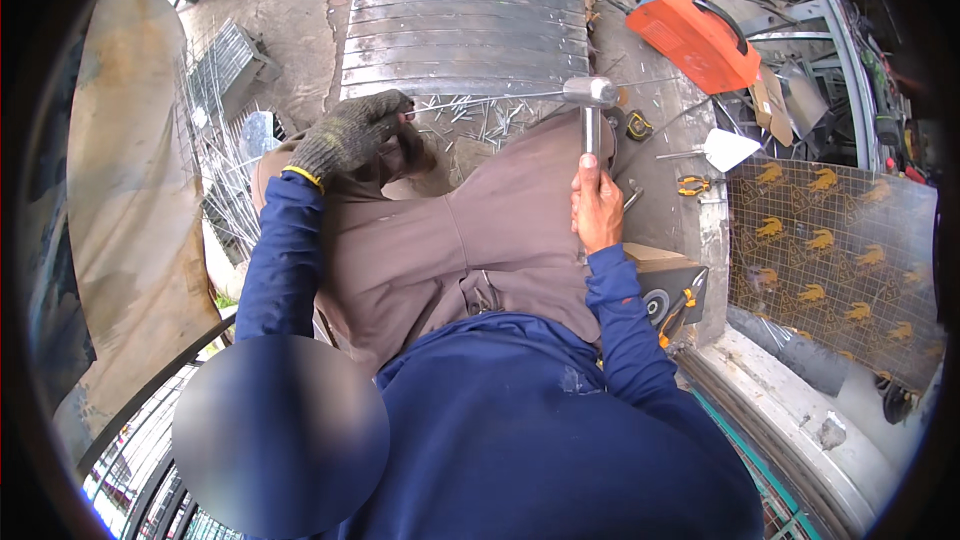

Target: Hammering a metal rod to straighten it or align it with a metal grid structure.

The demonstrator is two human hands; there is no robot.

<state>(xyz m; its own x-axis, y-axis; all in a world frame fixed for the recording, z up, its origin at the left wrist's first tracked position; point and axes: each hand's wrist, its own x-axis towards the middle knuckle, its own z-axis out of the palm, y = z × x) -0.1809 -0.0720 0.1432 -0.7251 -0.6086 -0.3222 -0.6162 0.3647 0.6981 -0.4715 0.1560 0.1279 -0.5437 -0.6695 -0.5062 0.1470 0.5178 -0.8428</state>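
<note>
My left hand (pixel 352 132), in a dark knit glove, pinches one end of a thin metal rod (pixel 480 100) that runs rightward over my knees. My bare right hand (pixel 597 205) grips the handle of a steel hammer (pixel 590 95), whose head sits at the rod's right end. Just beyond the rod lies a stack of curved flat metal strips (pixel 465 25) on the concrete ground. Short rod offcuts (pixel 470 120) are scattered in front of the stack. I am squatting, with brown trousers and blue sleeves below the hands.
An orange welding machine (pixel 693 35) stands at the upper right, with a trowel (pixel 722 148), pliers (pixel 692 184) and a tape measure (pixel 639 125) near it. Wire mesh panels (pixel 225 120) lie at the left. A small box (pixel 668 285) sits by my right elbow.
</note>
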